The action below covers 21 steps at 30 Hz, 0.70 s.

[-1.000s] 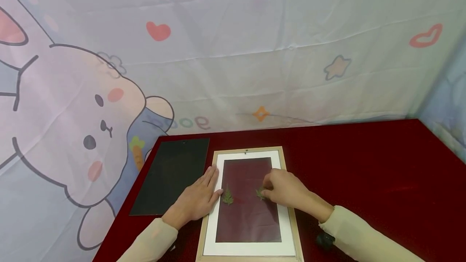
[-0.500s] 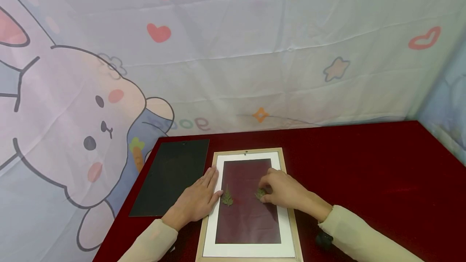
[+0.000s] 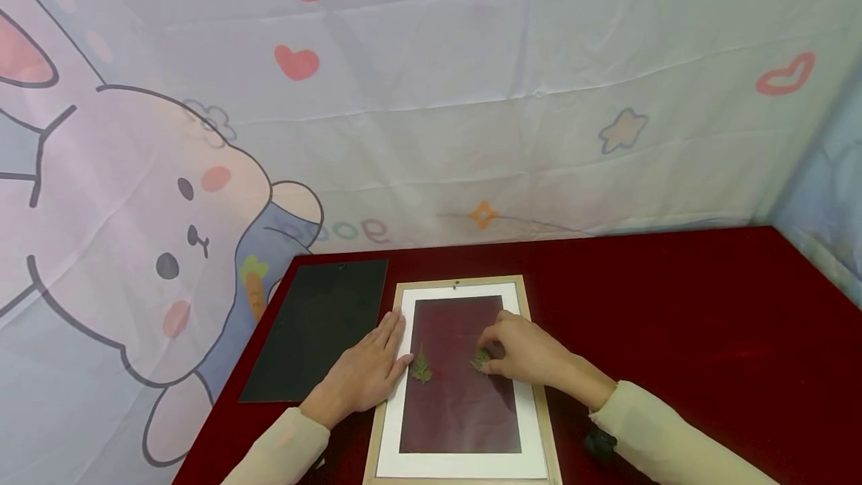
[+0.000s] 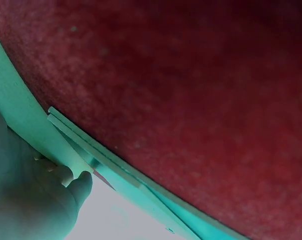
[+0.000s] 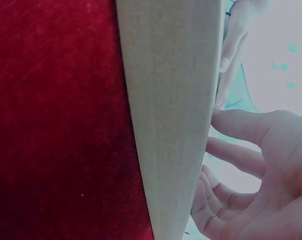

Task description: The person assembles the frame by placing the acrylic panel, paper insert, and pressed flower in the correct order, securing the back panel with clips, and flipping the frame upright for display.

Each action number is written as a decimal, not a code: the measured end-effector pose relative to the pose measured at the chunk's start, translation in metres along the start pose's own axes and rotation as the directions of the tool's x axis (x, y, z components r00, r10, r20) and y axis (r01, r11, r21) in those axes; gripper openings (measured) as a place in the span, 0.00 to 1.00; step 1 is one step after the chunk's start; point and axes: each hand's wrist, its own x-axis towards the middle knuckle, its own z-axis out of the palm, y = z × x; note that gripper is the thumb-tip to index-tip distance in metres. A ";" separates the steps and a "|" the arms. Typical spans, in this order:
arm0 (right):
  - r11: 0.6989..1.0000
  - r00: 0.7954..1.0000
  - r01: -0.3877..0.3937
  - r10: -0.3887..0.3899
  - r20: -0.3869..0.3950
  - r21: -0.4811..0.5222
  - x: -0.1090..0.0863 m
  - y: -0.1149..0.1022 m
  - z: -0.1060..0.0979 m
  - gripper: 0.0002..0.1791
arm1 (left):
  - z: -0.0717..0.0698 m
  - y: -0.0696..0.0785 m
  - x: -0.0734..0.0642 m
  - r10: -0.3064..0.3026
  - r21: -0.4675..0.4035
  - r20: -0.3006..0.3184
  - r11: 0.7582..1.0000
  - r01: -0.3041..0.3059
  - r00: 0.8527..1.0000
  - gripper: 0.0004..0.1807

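Observation:
A light wooden picture frame (image 3: 546, 432) lies on the red cloth, with a white border (image 3: 465, 464) round a see-through dark red middle (image 3: 458, 414). My left hand (image 3: 364, 370) rests flat on the frame's left side, its thumb near a green feathery leaf (image 3: 421, 370) at the left edge of the middle. Over the right part of the middle, my right hand (image 3: 528, 350) pinches a second green leaf (image 3: 480, 358) between thumb and forefinger. In the right wrist view, the fingertips of the right hand (image 5: 266, 170) are partly hidden behind the frame's wooden side (image 5: 173, 100).
A dark backing board (image 3: 316, 328) lies on the cloth left of the frame. Red cloth (image 3: 673, 320) stretches away to the right. Behind the table hangs a pale printed curtain (image 3: 431, 96). A small black object (image 3: 599, 444) shows under the right sleeve.
The right thumb and forefinger have shifted slightly left with the right-hand leaf. My left hand and the frame stay in place.

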 end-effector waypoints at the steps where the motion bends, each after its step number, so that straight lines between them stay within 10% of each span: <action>1: 1.000 1.000 -0.003 0.003 0.000 0.002 0.000 0.000 0.000 0.12 | 0.000 0.000 0.000 0.001 0.000 0.000 1.000 -0.001 1.000 0.38; 21: 0.998 0.998 -0.070 0.070 -0.006 -0.005 0.015 0.003 -0.005 0.16 | 0.002 -0.001 0.000 -0.007 -0.001 -0.005 1.000 0.007 1.000 0.38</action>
